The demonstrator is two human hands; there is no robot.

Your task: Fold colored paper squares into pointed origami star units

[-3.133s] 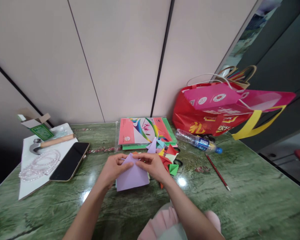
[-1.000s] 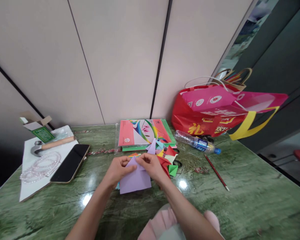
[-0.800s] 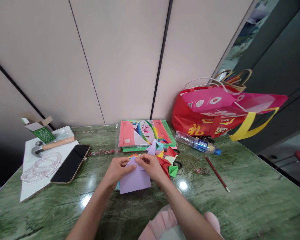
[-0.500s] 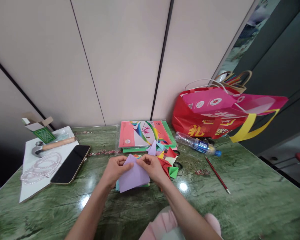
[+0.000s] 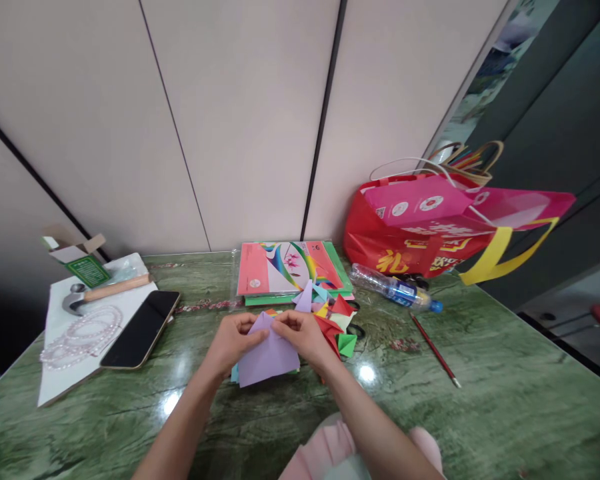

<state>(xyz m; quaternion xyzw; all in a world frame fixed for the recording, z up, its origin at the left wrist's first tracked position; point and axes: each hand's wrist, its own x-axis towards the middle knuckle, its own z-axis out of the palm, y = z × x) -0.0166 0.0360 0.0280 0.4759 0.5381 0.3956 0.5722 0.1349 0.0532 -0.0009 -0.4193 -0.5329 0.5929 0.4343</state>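
A sheet of purple origami paper [image 5: 269, 360], folded to a point at its top, is held just above the table's middle. My left hand [image 5: 235, 341] pinches its upper left edge between thumb and fingers. On the upper right edge, my right hand [image 5: 300, 335] pinches it the same way, thumb near the other thumb. Under the sheet, edges of other coloured paper [image 5: 235, 373] peek out. Beside my right hand lies a heap of folded paper pieces [image 5: 330, 327] in red, yellow, green, blue and purple. Black scissor-like handles [image 5: 357, 331] show partly beneath the heap.
Behind my hands lies a pack of coloured paper [image 5: 290, 268]. A plastic bottle [image 5: 395, 289], a pencil [image 5: 436, 352] and a red gift bag [image 5: 410, 233] are on the right. On the left are a phone [image 5: 143, 330], a hammer [image 5: 107, 291], a beaded string [image 5: 85, 337] and a small box [image 5: 87, 267].
Both hands keep their pinch on the purple paper. The thumbs and the paper's upper part have shifted very slightly; nothing else visibly moved.
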